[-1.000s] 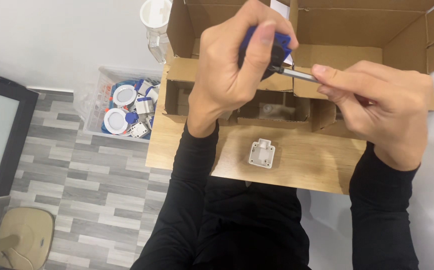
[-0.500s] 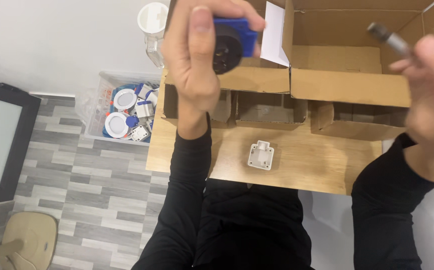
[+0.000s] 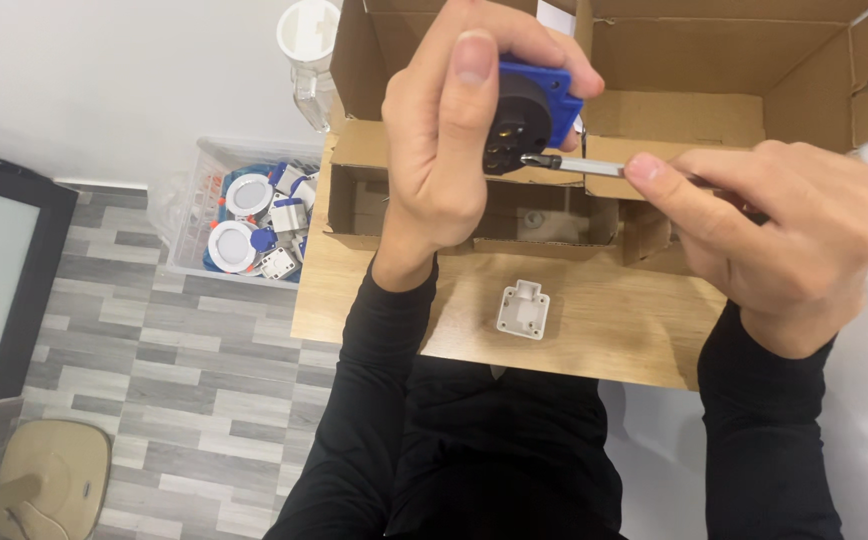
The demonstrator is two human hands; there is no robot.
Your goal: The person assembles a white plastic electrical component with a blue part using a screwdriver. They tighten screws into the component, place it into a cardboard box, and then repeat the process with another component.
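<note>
A bare strip of wooden table (image 3: 614, 330) is left open below the raised hands, broken only by a small white plastic part (image 3: 524, 309). Behind, passage is blocked by low cardboard compartments (image 3: 514, 215) and tall box walls (image 3: 674, 60).

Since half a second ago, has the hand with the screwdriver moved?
Yes. The right hand swung in leftward from the open cardboard box's right side, bringing the screwdriver tip to the blue socket.

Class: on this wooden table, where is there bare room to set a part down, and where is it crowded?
Bare wood lies left and right of the white plastic part on the table, between the cardboard boxes and the near edge. The back is crowded with boxes.
</note>
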